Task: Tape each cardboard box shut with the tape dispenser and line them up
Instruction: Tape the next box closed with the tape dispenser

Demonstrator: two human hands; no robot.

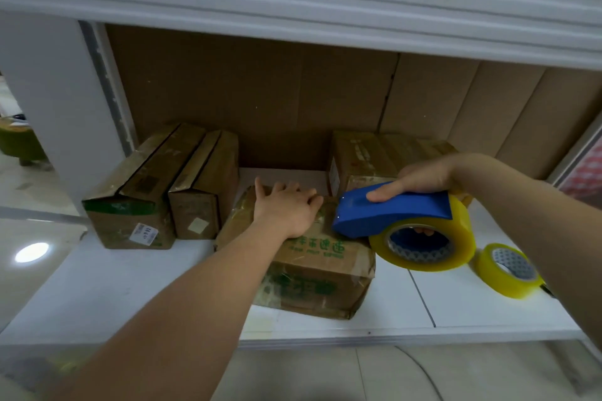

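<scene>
The left hand (286, 210) is pressing flat, holding nothing, steadying the cardboard box (312, 273) beneath it, while the right hand (426, 177) is gripping the tape dispenser (397, 210), seemingly touching the box's top.

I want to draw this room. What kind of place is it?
Probably a packing or storage room: taped boxes sit on a white shelf, flat cardboard sheets stand behind, and a spare tape roll lies nearby.
</scene>
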